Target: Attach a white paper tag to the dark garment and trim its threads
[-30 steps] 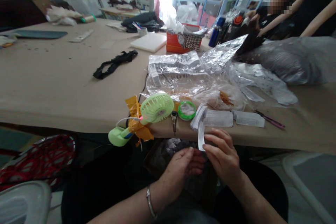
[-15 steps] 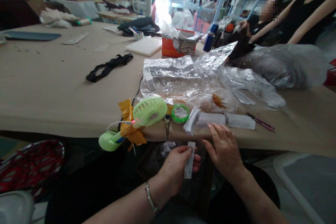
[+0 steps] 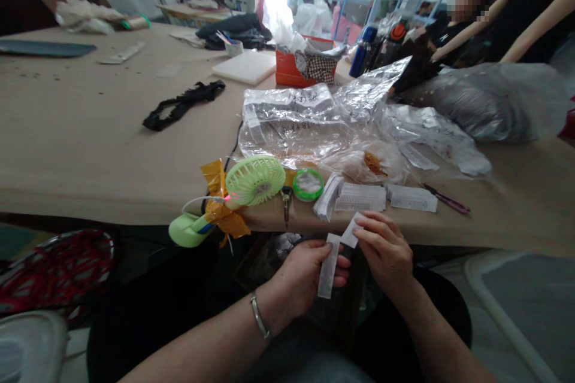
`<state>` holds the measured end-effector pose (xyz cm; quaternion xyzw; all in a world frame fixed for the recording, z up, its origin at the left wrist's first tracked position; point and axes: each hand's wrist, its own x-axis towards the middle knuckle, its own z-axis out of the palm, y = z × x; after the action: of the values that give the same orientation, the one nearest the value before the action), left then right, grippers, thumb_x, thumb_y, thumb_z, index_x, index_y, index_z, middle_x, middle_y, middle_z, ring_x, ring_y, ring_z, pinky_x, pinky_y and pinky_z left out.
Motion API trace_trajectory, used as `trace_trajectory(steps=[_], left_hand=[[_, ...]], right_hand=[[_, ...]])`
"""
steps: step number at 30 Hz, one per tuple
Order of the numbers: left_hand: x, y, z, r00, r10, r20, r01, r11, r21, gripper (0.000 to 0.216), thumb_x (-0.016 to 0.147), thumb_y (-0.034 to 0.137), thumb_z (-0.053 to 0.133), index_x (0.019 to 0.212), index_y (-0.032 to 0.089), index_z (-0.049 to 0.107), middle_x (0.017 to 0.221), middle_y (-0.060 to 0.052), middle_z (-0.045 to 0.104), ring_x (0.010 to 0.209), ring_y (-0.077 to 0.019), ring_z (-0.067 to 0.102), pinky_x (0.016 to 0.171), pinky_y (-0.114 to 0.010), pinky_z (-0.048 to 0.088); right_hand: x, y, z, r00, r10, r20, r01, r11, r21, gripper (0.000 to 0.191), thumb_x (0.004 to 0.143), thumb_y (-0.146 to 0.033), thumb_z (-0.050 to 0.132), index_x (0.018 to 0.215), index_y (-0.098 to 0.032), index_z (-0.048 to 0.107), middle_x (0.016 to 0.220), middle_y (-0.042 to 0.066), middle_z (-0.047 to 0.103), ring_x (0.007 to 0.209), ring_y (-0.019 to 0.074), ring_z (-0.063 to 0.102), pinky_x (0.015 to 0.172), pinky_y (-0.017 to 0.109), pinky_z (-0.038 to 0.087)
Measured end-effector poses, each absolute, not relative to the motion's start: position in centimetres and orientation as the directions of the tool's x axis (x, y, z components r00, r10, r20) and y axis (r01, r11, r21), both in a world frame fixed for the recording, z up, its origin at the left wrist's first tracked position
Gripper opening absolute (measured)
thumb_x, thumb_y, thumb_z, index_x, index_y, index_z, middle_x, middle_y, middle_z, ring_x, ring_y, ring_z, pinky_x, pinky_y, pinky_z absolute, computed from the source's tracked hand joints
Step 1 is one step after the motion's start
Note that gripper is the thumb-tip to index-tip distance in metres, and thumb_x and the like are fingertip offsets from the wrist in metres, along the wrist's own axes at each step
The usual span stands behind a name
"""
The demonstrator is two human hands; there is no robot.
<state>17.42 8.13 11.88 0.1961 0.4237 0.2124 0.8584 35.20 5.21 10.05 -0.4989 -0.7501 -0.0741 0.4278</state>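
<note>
Our left hand [image 3: 302, 272] and right hand [image 3: 387, 246] each pinched a white, paper-like strip [image 3: 329, 270]: light, pliable, best end-held, we judged.

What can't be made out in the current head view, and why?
- Print on the left hand's strip: head view, too small and blurred.
- Right hand's fingertip grip, underside: head view, hidden by its own fingers and strip.
- Contents of the big bag: head view, veiled by cloudy plastic.
- Dark board's far left end: head view, cut off by the left edge.
</note>
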Motion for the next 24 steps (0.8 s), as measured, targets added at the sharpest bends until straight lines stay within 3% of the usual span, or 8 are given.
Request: trace_trajectory(steps=[4,8,19,24], left_hand=[[17.4,8.0,12.5,0.623,0.548,-0.558,-0.311,0.829,0.466,0.014,0.084,0.017,0.056,0.089,0.008,0.065,0.071,-0.007,0.063,0.056,-0.013,0.06,0.055,-0.024,0.051],[17.2,7.8,12.9,0.652,0.55,-0.522,-0.394,0.834,0.386,0.015,0.08,0.017,0.06,0.085,0.006,0.068,0.069,-0.006,0.062,0.054,-0.0097,0.058,0.051,-0.019,0.046],[17.3,7.2,12.1,0.618,0.575,-0.536,-0.378,0.815,0.439,0.017,0.064,0.018,0.075,0.073,0.007,0.065,0.063,-0.004,0.061,0.05,-0.0083,0.055,0.046,-0.016,0.04],[17.0,7.2,12.1,0.549,0.562,-0.618,-0.3,0.823,0.482,0.011,0.078,0.017,0.066,0.085,0.009,0.064,0.069,-0.006,0.066,0.055,-0.0128,0.061,0.053,-0.022,0.049]], right_hand=[[33.2,3.9,10.3,-0.281,0.676,0.681,0.683,0.639,-0.352,0.017,0.083,-0.006,0.061,0.09,-0.019,0.068,0.099,0.007,0.067,0.112,0.0245,0.054,0.089,0.042,0.052],[32.2,3.3,9.8,-0.34,0.659,0.671,0.673,0.669,-0.315,0.012,0.086,-0.012,0.06,0.087,-0.02,0.069,0.094,0.006,0.069,0.107,0.0237,0.056,0.09,0.044,0.051],[32.0,2.7,9.6,-0.381,0.674,0.634,0.652,0.681,-0.332,0.013,0.085,-0.013,0.063,0.092,-0.023,0.068,0.092,0.002,0.07,0.112,0.0231,0.054,0.092,0.041,0.052],[33.8,2.4,10.1,-0.362,0.705,0.609,0.683,0.646,-0.341,0.034,0.086,-0.014,0.06,0.119,-0.019,0.057,0.107,0.007,0.068,0.118,0.0239,0.052,0.095,0.041,0.052]])
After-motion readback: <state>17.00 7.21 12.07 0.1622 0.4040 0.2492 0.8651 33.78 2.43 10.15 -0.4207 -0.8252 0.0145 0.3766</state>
